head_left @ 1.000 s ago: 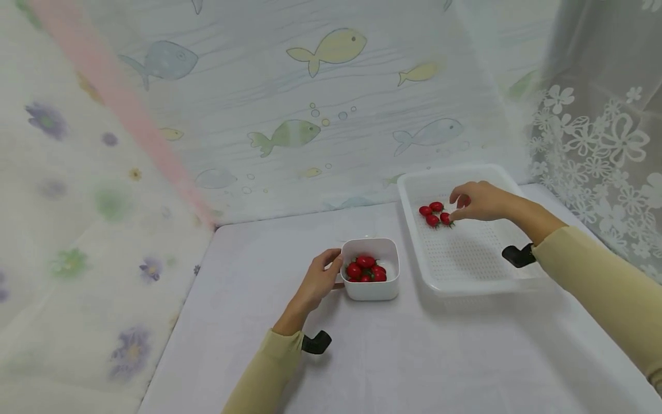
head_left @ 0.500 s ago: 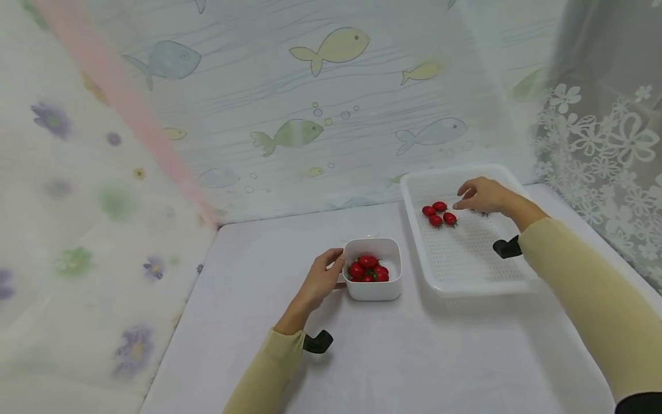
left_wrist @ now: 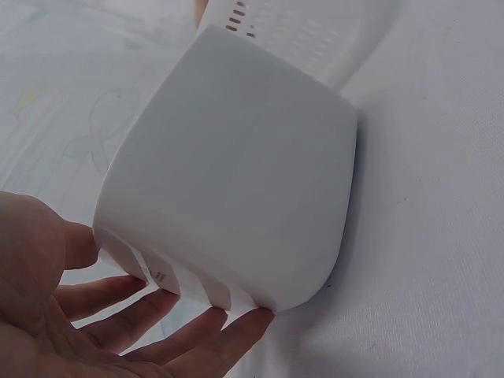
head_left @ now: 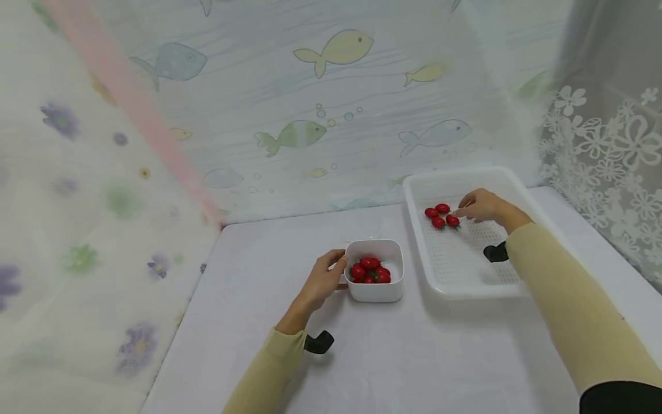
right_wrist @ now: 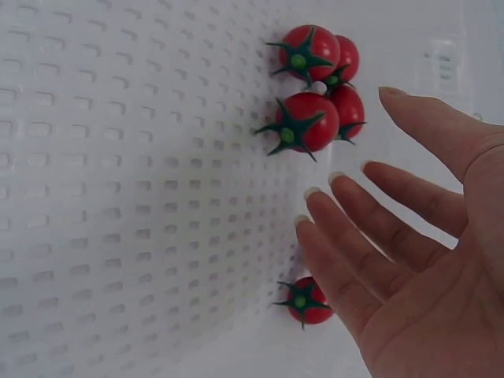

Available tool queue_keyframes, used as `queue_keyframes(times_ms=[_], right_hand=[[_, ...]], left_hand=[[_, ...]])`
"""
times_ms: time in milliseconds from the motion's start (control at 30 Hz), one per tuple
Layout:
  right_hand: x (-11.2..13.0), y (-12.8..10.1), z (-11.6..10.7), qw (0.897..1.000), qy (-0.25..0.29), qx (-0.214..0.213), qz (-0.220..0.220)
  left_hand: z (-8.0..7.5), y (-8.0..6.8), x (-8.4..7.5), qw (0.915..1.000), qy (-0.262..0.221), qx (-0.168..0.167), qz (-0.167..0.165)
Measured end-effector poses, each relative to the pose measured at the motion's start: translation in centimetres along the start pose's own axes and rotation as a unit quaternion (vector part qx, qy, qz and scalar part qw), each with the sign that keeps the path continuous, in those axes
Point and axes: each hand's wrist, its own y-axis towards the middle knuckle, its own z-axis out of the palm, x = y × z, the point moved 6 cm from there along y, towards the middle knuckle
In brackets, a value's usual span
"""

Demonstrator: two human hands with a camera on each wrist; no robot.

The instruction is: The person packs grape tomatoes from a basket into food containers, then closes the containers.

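Note:
A small white box [head_left: 376, 292] stands on the table with several cherry tomatoes [head_left: 369, 263] inside. My left hand [head_left: 318, 282] holds it at its left side: the thumb is at the rim, and in the left wrist view the fingertips [left_wrist: 260, 316] press the outer wall. Inside the large white perforated basket [head_left: 437, 287] lies a cluster of red cherry tomatoes [right_wrist: 309, 122] with green stems. My right hand [head_left: 481, 206] hovers right beside that cluster, fingers apart and holding nothing. A separate cherry tomato [right_wrist: 307, 301] shows below its fingers in the right wrist view.
A white cloth [head_left: 279, 276] covers the table. A fish-print sheet [head_left: 295, 86] hangs behind, a flower-print sheet [head_left: 103, 259] on the left, and a lace curtain [head_left: 610, 155] at the right. The basket's raised rim surrounds the right hand's area.
My right hand has moved slightly right, then down and nearer the body over the basket, uncovering more of the tomato cluster. The left hand stays at the box. The head view has shifted slightly.

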Motion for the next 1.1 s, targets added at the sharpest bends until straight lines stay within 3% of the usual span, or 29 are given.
queue_keyframes(times_ms=[500, 1100], right_hand=[[-1.8, 0.9, 1.7, 0.999, 0.000, 0.023, 0.032], [-1.4, 2.1, 1.5, 0.998, -0.065, 0.009, 0.011]], left_hand=[[0.0, 0.0, 0.2, 0.9999, 0.010, -0.001, 0.001], [0.0, -0.1, 0.1, 0.9999, 0.009, -0.006, 0.001]])
